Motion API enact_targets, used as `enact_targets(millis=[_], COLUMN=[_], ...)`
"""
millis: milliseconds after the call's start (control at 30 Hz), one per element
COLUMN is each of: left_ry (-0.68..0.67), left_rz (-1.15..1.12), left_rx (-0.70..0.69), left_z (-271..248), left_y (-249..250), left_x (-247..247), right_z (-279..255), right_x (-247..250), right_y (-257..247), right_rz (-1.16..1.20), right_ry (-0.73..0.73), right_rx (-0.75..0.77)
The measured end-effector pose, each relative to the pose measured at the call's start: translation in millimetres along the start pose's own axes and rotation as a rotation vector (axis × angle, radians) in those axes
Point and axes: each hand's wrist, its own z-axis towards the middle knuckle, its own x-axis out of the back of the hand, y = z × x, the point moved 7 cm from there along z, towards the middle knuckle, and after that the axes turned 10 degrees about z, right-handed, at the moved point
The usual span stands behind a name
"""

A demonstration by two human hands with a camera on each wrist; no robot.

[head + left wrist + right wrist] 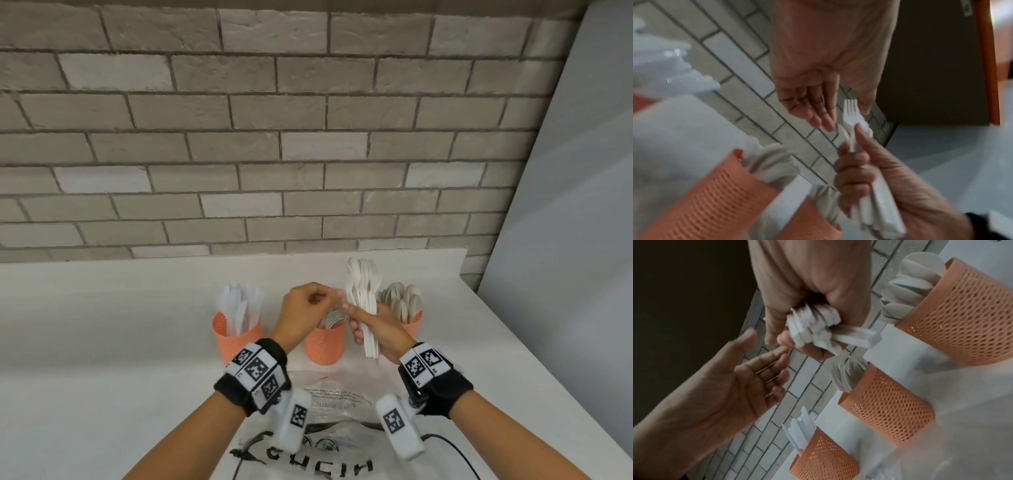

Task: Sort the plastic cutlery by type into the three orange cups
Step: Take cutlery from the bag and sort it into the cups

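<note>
The right hand (380, 330) is curled tightly round a thick bundle of white cutlery (363, 301), holding it upright above the counter (102, 325), just over the gap between the middle cup (325, 344) and the right cup (412, 323); the left-wrist view shows a fork (851, 113) standing at the top of that bundle. The left hand (306, 308) sits just beside the bundle with its fingers loosely extended, and the wrist views show its palm bare, so it appears to hold nothing yet. The left cup (236, 337) holds what look like knives, the middle one forks and the right one spoons. The main risk is probably the bundle itself: the pieces are smooth and fanned at the handle ends, so if the right hand slackens while the left one tugs a piece free, neighbours could slide out and scatter over the counter or the plastic bag (329, 411). A stray piece could also drop into the wrong cup below. The cups seem light and crowded, so a knock from either wrist might tip one.
</note>
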Motion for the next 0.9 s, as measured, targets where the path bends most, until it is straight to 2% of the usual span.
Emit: enact_targets(millis=[67,333,400,533,600,700,800,900], left_ry=[-0.028,-0.079,-0.026,0.205,0.261,0.270,0.220,0.196], left_rz=[-0.123,-0.366,-0.455,-0.608,-0.558,-0.387,-0.267,-0.098], left_rx=[0.098,0.231,0.254,0.224,0.235,0.260,0.172,0.091], left_z=[-1,-4,-4,-1,0,-5,-16,-22], left_y=[-1,7,9,12,10,9,19,26], left_x=[-14,-25,-22,2,10,8,-6,-24], right_z=[-3,-15,-16,-20,-21,-19,-22,-27], right_x=[-6,-9,-7,-2,3,17,25,25], right_y=[1,0,1,3,2,-3,-11,-19], right_rz=[0.003,-0.003,0.005,0.023,-0.020,-0.272,-0.464,-0.586], right_ry=[-0.033,-0.070,-0.042,-0.013,0.040,0.255,0.474,0.551], right_rx=[0.019,0.001,-0.025,-0.054,-0.027,0.098,0.208,0.254])
